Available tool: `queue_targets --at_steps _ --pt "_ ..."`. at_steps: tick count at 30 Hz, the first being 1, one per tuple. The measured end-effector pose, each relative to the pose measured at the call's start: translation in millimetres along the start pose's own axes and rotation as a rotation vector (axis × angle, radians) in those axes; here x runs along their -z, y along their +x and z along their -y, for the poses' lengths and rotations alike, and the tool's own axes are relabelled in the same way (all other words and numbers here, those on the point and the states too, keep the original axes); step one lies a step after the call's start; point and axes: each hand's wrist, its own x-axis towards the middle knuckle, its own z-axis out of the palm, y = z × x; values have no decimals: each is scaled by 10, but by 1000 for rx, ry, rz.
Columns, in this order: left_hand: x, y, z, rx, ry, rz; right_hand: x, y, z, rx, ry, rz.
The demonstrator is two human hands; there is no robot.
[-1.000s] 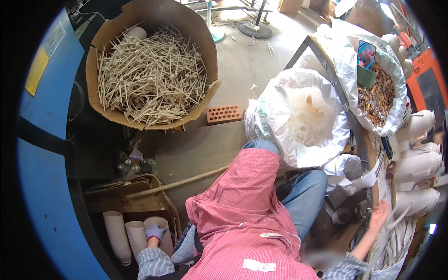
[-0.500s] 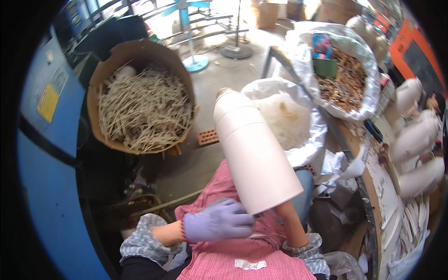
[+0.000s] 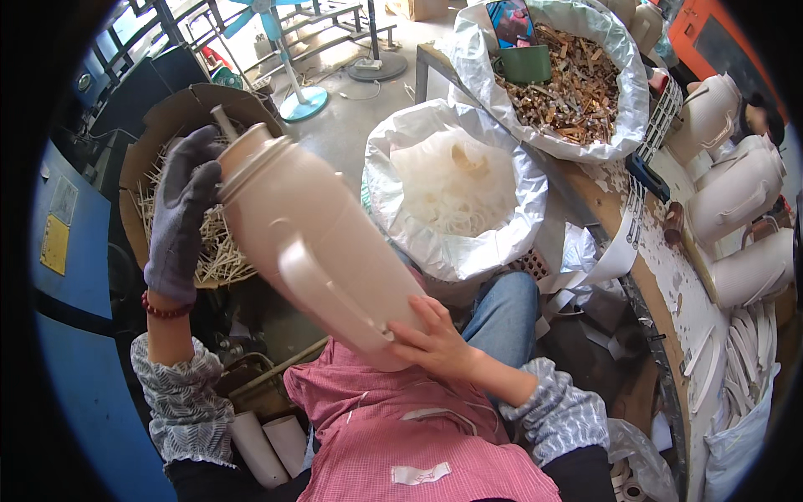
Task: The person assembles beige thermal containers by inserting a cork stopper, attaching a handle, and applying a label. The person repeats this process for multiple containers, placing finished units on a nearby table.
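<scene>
A cream plastic thermos jug shell with a loop handle leans across my lap. Its neck points up and left, with a thin stub sticking out of the mouth. My left hand, in a grey-purple glove, is at the neck with its fingers curled against the rim. Bare, my right hand grips the lower end of the body below the handle. Behind the neck stands a cardboard box of thin cream sticks, partly hidden by the jug shell and glove.
A white sack of pale plastic rings stands ahead, and another sack of brown scraps behind it. Several similar jug shells lie on the worn bench at right. A blue cabinet is at left; a fan base stands farther back.
The jug shell has turned so that its handle shows and its neck has swung left. My left hand has risen to the neck; my right hand has come from under the base to the outside.
</scene>
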Motion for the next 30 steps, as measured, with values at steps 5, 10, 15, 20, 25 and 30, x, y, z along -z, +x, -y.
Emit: queue_targets --at_steps 5,10,15,20,25,30 --pt "404 -122 191 173 -104 -128 -128 207 -132 173 0 70" --pt "591 -168 279 113 187 -35 -75 440 -349 275 54 187" --pt "417 -543 -200 -323 824 -226 38 200 -1497 -193 164 282" --pt "-188 -672 -44 -539 707 331 -587 -746 -2682 -834 -240 394" --pt "-277 -1188 723 -602 816 930 -808 -635 -2468 -968 -226 382" --pt "-158 -1792 2400 25 764 786 -634 -754 -2537 -962 -68 269"
